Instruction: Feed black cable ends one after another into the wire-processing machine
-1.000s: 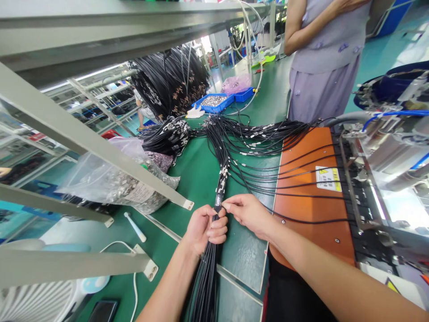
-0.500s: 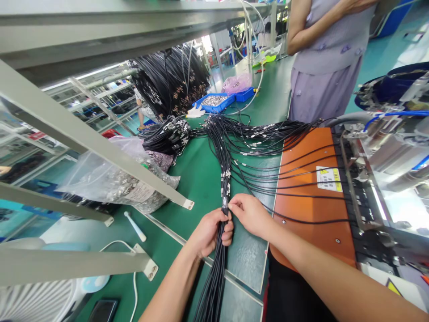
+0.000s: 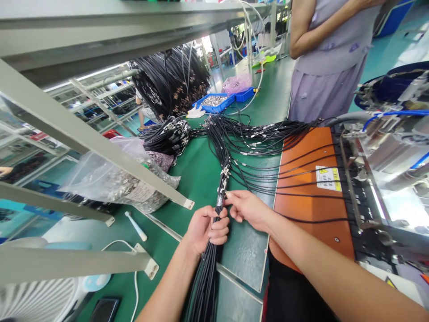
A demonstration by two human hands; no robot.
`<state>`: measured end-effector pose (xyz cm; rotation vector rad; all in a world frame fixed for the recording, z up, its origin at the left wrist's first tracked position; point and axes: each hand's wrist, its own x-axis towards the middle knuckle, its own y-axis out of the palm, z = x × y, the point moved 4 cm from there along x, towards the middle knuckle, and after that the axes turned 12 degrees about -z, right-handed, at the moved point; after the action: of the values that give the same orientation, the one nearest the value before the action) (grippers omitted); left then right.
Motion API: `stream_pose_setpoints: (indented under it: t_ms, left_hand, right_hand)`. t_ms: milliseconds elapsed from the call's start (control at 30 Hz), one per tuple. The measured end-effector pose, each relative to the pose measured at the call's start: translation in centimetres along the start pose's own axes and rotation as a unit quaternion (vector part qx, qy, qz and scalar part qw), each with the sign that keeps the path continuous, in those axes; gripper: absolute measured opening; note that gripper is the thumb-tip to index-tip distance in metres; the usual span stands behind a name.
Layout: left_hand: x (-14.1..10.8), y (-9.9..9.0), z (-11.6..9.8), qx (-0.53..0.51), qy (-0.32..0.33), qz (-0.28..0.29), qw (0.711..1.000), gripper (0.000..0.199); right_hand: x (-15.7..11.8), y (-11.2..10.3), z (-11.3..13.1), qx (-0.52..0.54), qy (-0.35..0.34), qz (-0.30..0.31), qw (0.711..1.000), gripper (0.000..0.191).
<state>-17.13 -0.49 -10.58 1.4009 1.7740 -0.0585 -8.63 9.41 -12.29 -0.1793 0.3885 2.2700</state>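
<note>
My left hand (image 3: 208,229) is wrapped round a thick bundle of black cables (image 3: 205,277), which runs down toward me and off the bottom of the view. Just above that fist, a shiny clear band, perhaps tape, circles the bundle, and small silver connectors (image 3: 223,179) cluster over it. My right hand (image 3: 248,209) touches the bundle's right side at the band, thumb and forefinger pinched together; what lies between those fingertips is too small to make out. Farther up, the cables spread into a loose pile (image 3: 264,130) across the green table (image 3: 197,165).
At right stands a machine with an orange cover (image 3: 306,197), single cables crossing it. A plastic bag of metal parts (image 3: 134,183) and a shelf post (image 3: 100,138) are at left. Blue trays (image 3: 214,103) sit behind the pile. A person (image 3: 325,67) stands beyond the table.
My left hand has shifted slightly left with the bundle, fingers wrapped more fully round it. My right hand has moved a little left and up along with it, its other fingers more spread.
</note>
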Motion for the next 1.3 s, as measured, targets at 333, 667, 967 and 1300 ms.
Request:
stream_pose_setpoints:
  t_ms: [333,667,967,1300]
  left_hand:
    - [-2.1,-0.2,-2.6,0.183,0.138,-0.132,0.964,0.022]
    - [-2.7,0.2,-3.4,0.402,0.248,-0.273,0.838,0.016]
    - [-3.0,1.0,-3.6,0.481,0.332,-0.302,0.753,0.016]
    - [-2.2,-0.8,-3.6,0.401,0.284,-0.312,0.813,0.008]
  right_hand:
    - [1.5,0.5,0.4,0.147,0.023,-0.005,0.989,0.045]
    - [1.7,1.0,-0.4,0.136,0.024,-0.087,0.987,0.036]
    - [1.7,1.2,-0.5,0.124,0.029,-0.094,0.987,0.035]
    - [1.6,1.1,-0.5,0.119,0.016,-0.075,0.99,0.035]
